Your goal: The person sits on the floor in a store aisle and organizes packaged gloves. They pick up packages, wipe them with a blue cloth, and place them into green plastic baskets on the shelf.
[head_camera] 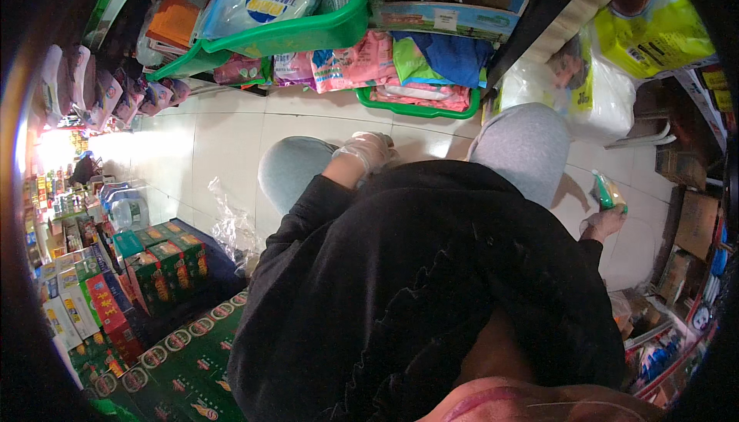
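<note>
My right hand (601,224), in a clear glove, is held out to the right over the tiled floor. It grips a small green and pale yellow packet (611,192), which sticks up past the fingers. My left hand (369,149), also in a clear plastic glove, is beside my bent left knee (295,168). Its fingers are curled and partly hidden, so what they may hold is not visible. Ahead of my knees, a low green basket (417,111) contains pink packages.
Above it, a larger green basket (288,35) holds plastic-wrapped goods. White tissue packs (603,95) stand at right front. Crumpled clear plastic (231,223) lies at left, beside stacked green cartons (167,263). Cardboard boxes (697,225) line the right side.
</note>
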`<action>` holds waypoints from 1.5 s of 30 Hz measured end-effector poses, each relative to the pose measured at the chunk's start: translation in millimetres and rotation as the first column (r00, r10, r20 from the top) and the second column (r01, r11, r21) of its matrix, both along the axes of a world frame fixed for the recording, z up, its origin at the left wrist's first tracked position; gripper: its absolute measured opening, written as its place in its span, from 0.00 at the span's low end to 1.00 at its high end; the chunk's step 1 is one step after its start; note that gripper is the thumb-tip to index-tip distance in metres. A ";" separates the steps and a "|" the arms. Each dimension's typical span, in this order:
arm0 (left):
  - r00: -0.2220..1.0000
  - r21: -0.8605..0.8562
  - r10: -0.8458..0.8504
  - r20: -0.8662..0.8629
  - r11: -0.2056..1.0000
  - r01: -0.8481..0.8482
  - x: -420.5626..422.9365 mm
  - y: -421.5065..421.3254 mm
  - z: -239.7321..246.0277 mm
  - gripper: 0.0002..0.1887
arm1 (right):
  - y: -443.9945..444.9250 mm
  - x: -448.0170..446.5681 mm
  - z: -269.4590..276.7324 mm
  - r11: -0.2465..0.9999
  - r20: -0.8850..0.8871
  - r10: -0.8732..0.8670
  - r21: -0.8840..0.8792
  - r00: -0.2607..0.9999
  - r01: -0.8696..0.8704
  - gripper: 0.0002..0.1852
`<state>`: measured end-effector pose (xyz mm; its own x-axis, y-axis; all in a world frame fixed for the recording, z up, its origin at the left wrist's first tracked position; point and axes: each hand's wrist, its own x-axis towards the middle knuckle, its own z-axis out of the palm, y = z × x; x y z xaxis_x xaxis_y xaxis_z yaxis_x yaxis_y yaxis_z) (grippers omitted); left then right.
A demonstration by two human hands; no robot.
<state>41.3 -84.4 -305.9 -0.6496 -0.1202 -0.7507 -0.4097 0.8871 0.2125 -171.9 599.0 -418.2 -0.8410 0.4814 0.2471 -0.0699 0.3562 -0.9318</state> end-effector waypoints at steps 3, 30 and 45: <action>0.998 -0.045 -0.058 -0.035 0.997 0.056 9.4 -4.6 -10.4 0.26 | -37.4 -1.1 82.3 0.962 -0.082 -0.027 -0.273 0.996 0.004 0.14; 0.943 0.950 0.120 -0.310 0.070 0.303 -19.7 87.4 235.1 0.34 | -219.7 104.3 417.4 0.790 -0.652 0.241 -0.299 0.719 -0.535 0.25; 0.676 0.818 0.735 -0.048 -0.360 0.449 12.9 99.3 267.1 0.52 | -329.1 115.4 437.1 -0.006 -0.580 0.743 -0.505 0.334 -0.863 0.25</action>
